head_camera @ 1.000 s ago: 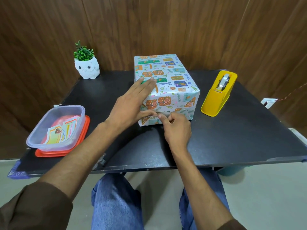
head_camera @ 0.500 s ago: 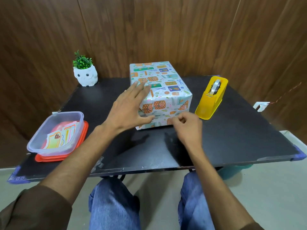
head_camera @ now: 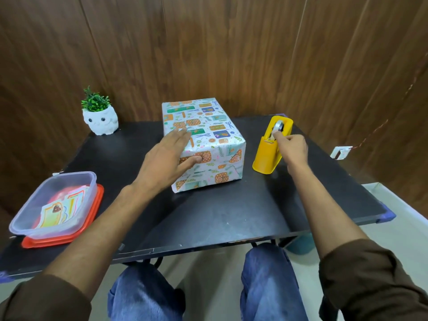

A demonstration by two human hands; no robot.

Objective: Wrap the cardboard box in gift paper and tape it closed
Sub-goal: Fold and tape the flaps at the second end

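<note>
One tub (head_camera: pixel 71 175) holds paper tags (head_camera: pixel 60 210); left hand (head_camera: pixel 165 159) presses wrapped box (head_camera: pixel 215 135), right hand (head_camera: pixel 291 148) pinches tape (head_camera: pixel 278 126).

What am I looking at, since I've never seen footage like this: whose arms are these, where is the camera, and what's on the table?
There is no machine here. These are a person's two bare arms, filmed by one camera worn on the head and looking forward and down; the knees show below. On the black table stands a box already covered in gift paper. The left hand lies flat on its top, with the thumb pressing the near end. The right hand pinches the tape at the yellow dispenser beside the box. Farther left are a small plant in an owl pot and a clear tub holding paper cards, set on an orange lid.
</note>
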